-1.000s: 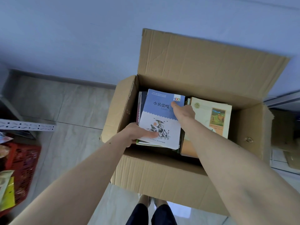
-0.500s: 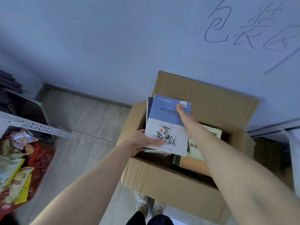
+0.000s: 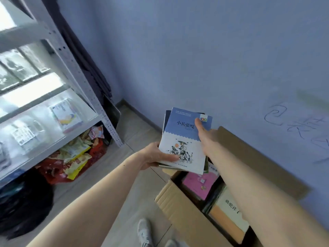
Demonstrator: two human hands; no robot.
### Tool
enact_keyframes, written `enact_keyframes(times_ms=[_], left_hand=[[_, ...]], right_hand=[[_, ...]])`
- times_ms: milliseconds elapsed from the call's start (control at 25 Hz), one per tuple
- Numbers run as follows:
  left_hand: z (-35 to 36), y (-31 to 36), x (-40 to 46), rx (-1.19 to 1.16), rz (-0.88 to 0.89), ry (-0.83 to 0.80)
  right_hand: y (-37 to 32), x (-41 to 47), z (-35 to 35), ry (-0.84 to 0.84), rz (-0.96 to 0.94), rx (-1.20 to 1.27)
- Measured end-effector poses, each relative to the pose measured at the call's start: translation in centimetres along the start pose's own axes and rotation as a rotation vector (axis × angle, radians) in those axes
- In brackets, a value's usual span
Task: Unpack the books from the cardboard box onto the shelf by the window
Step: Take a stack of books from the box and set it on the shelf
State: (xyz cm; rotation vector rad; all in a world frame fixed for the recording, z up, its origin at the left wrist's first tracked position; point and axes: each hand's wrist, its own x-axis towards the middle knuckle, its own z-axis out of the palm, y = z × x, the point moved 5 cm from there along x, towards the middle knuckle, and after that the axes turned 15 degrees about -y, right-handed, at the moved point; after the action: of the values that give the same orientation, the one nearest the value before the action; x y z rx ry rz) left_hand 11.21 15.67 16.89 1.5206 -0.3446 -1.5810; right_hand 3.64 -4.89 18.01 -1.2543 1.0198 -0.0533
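Note:
A small stack of books point(image 3: 183, 139), topped by a blue-and-white cover with an ink drawing, hangs in the air above the left corner of the open cardboard box point(image 3: 179, 209). My left hand point(image 3: 154, 155) grips the stack's near left edge from below, thumb on the cover. My right hand point(image 3: 204, 136) presses on the stack's right side, thumb near the top corner. Inside the box lie a pink book point(image 3: 199, 182) and a cream-and-orange book point(image 3: 229, 213). The white metal shelf point(image 3: 74, 122) stands at the left, in front of the window, with books lying flat on it.
A red basket of snack packets point(image 3: 74, 161) sits on the floor under the shelf. A black bag point(image 3: 23, 202) lies at the lower left. The blue wall point(image 3: 213, 59) runs behind the box. My shoes point(image 3: 144, 232) are at the bottom.
Both hands have lifted the book stack out of the box and carried it up and left. My view has swung left, bringing the shelf and window into sight.

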Motion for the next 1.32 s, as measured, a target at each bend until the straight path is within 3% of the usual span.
enact_keyframes(times_ms=[440, 640, 1000, 1320], left_hand=[[-11.0, -5.6, -31.7, -0.087, 0.291, 0.470], [-15.6, -13.5, -46.3, -0.123, 0.310, 0.671], [-22.5, -27.7, -70.9, -0.180, 0.271, 0.973], [-31.4, -34.0, -85.7, -0.173, 0.339, 1.062]], right_hand=[[-8.0, -16.5, 32.4, -0.503, -0.229, -0.226], [-5.7, -27.1, 48.0, -0.716, -0.292, -0.334], [1.1, -46.0, 71.9, -0.936, -0.351, -0.461], [2.7, -56.4, 90.4, -1.085, -0.435, -0.491]])
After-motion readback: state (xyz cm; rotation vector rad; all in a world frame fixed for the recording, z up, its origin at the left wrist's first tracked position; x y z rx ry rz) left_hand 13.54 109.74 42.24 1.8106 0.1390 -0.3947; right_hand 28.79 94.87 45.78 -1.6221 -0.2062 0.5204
